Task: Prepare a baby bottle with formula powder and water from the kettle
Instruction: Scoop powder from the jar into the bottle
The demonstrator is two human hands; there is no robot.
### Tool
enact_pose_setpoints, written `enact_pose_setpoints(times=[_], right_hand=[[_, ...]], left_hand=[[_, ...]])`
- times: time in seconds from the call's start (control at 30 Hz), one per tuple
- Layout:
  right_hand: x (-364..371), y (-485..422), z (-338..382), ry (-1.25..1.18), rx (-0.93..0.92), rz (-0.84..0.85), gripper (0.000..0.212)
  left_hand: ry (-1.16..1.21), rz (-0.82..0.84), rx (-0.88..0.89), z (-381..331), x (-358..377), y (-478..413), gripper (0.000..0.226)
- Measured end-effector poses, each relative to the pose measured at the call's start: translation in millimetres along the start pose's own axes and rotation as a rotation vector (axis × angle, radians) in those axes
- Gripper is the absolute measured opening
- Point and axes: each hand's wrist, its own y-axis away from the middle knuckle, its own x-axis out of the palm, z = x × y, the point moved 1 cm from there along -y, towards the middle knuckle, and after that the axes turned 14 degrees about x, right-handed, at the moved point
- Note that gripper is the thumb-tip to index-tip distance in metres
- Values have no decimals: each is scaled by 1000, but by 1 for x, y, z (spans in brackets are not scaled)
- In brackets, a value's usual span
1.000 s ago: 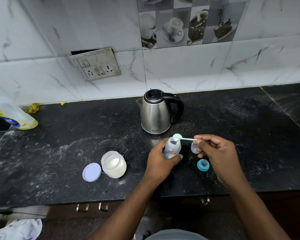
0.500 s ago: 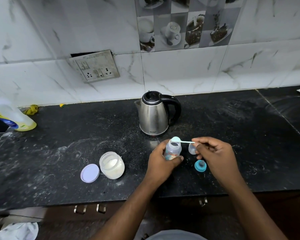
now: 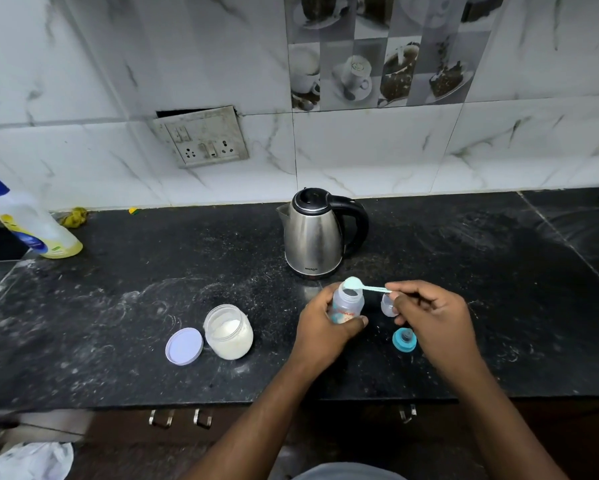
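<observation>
1. Left hand: curled round the bottle, holding it upright on the counter.
2. Right hand: pinches the scoop by its handle. The bowl now sits at the bottle mouth, a little lower than a second ago. Powder is probably going in, but the amount can't be seen.
3. Teal collar: lies on the counter, just beside the right hand.
4. Jar: open, with powder inside and its lid touching it, left of the bottle.
5. Kettle: stands behind the bottle with its lid down. Water has likely still to be poured.

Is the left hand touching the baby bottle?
Touching. The head view shows the left hand wrapped around the baby bottle, with the thumb lying across its front.
</observation>
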Motion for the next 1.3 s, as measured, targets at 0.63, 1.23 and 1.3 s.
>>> enact_pose_setpoints(times=[0.63,1.23,1.3], right_hand=[[9,1,3,160,-20,7,21],[-3,-10,0,-522,219,-38,16],[-3,-10,-5,-522,233,-48,16]], left_hand=[[21,-1,-4,8,-8,-5,56],[-177,81,-42,65,-12,-5,58],[-252,122,-55,72,-9,0,55]])
